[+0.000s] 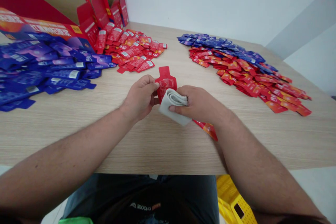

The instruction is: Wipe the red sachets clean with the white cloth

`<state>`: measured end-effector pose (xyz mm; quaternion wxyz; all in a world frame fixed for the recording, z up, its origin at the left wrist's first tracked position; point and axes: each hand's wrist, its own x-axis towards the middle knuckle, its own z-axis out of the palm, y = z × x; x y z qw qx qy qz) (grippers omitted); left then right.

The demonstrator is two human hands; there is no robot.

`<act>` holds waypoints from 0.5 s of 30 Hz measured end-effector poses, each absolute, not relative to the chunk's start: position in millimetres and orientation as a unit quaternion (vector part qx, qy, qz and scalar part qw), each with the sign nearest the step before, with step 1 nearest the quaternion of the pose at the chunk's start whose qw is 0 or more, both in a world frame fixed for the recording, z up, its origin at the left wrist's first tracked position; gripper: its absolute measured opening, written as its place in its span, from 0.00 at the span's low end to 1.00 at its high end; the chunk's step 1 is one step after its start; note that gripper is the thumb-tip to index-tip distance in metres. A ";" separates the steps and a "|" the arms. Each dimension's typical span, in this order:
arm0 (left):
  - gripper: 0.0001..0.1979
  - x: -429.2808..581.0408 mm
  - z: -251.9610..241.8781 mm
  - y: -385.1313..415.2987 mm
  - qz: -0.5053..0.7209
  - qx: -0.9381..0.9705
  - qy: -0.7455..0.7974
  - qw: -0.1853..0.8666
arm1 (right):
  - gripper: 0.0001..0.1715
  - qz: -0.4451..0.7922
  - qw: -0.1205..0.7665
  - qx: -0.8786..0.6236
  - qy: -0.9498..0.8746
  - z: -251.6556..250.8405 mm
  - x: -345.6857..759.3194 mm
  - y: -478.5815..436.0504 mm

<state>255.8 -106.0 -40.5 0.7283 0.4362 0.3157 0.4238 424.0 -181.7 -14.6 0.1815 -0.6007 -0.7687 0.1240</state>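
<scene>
From my head camera, my left hand (140, 98) is curled nearly shut, pinching the edge of a red sachet (166, 83) that stands up between my hands, above the wooden table (157, 147). My right hand (199, 104) is half closed on a folded grey cloth (174, 106), holding it against the sachet's lower part. A red-orange sachet (206, 129) lies by my right wrist; heaped red and blue sachets (249, 66) lie ahead on both sides.
</scene>
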 end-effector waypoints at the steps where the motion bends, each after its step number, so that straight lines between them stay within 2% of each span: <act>1: 0.10 255.4 -40.8 -106.8 0.407 0.446 0.309 0.734 | 0.15 0.126 0.219 -0.615 -0.747 -14.6 429.2 -179.4; 5: 0.10 254.7 -44.1 -114.9 0.308 0.491 0.272 0.768 | 0.21 0.071 0.401 -0.669 -0.621 -22.9 448.7 -167.0; 9: 0.10 255.6 -45.2 -117.9 0.313 0.484 0.282 0.767 | 0.18 0.059 0.478 -0.662 -0.575 -26.1 457.0 -163.3; 12: 0.10 256.1 -43.4 -112.7 0.358 0.466 0.299 0.752 | 0.19 0.073 0.440 -0.642 -0.624 -21.0 447.6 -170.6; 15: 0.09 256.3 -42.5 -106.8 0.403 0.442 0.313 0.737 | 0.18 0.106 0.317 -0.582 -0.741 -17.7 432.0 -178.9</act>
